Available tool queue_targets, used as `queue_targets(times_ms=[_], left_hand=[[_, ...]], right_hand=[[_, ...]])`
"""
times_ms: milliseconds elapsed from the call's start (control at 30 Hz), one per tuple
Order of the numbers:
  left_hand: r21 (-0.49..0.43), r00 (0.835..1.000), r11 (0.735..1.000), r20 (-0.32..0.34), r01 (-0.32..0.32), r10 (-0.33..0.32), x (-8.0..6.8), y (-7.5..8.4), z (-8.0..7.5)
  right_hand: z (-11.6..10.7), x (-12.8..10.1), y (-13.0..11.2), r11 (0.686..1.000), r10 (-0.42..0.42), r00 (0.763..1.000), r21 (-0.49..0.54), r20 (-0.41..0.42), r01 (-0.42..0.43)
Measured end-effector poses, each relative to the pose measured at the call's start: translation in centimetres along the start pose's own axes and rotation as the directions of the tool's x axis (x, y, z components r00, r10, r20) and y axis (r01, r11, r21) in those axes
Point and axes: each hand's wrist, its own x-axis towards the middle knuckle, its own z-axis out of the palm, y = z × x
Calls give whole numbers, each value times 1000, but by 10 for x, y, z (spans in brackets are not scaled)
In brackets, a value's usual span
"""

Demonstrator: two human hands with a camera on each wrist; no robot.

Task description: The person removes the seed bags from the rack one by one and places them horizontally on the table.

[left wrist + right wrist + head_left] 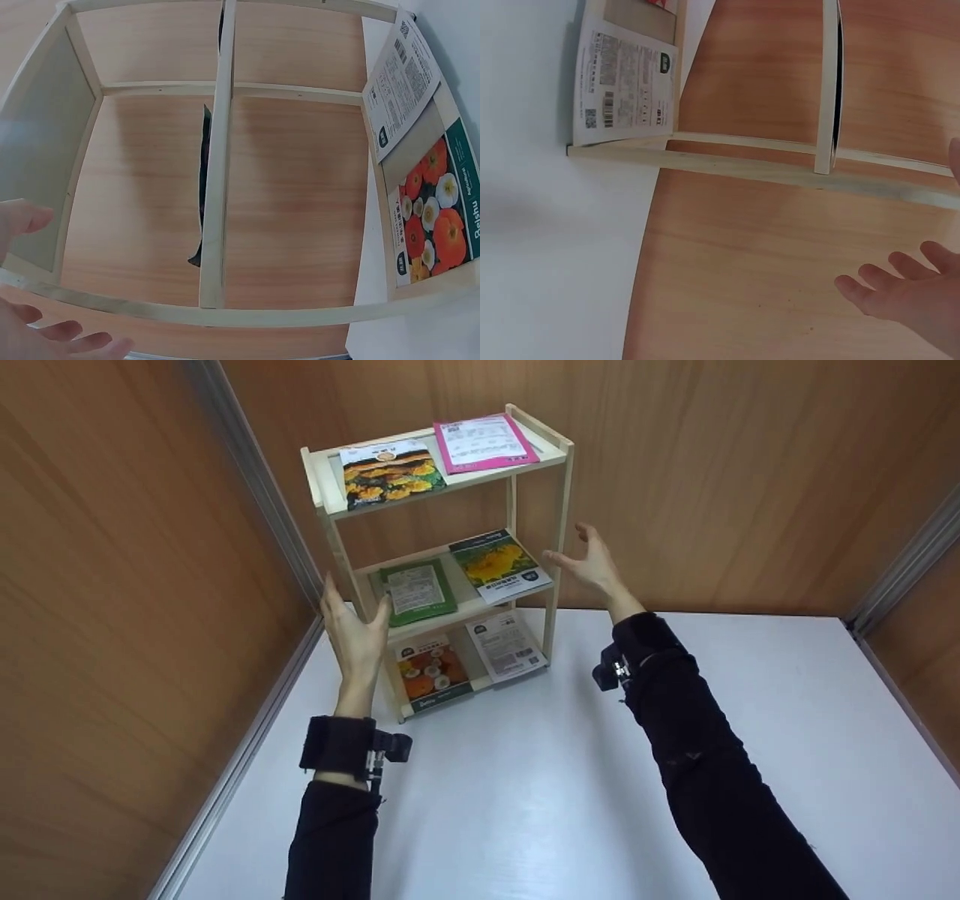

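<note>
A small three-tier wooden shelf [328, 493] stands on the white table [570, 780] in the corner. Seed packets lie on each tier: an orange-flower packet [388, 472] and a pink-edged sheet [484, 442] on top, a green packet [416, 591] and a yellow-flower packet [499, 564] in the middle, an orange-and-white-flower packet [430, 671] and a white printed packet [506, 645] at the bottom. My left hand [354, 628] is open beside the shelf's left post. On the other side my right hand [589, 561] is open just off the right post. Neither holds anything.
Wood-panelled walls [112, 585] close in behind and on both sides, with metal corner strips [255, 487]. The white table stretches toward me and to the right of the shelf.
</note>
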Motion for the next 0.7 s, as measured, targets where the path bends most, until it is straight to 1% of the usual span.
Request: queue_targets(times_ms=[233,333,500,700], left_hand=[[-5,999,999,-17,-44,44,0,-4,5],[-11,998,998,-37,-60,59,2,-5,5],[-15,995,997,-68,-74,73,6,-5,3],[17,994,996,-74,-83,84,8,-6,1]], right_hand=[[8,9,-8,998,-47,999,34,-18,48],[10,12,-10,997,-77,996,22,-40,77],[11,13,-13,995,-96,994,7,-59,96],[12,15,-15,995,-100,993,-11,-69,99]])
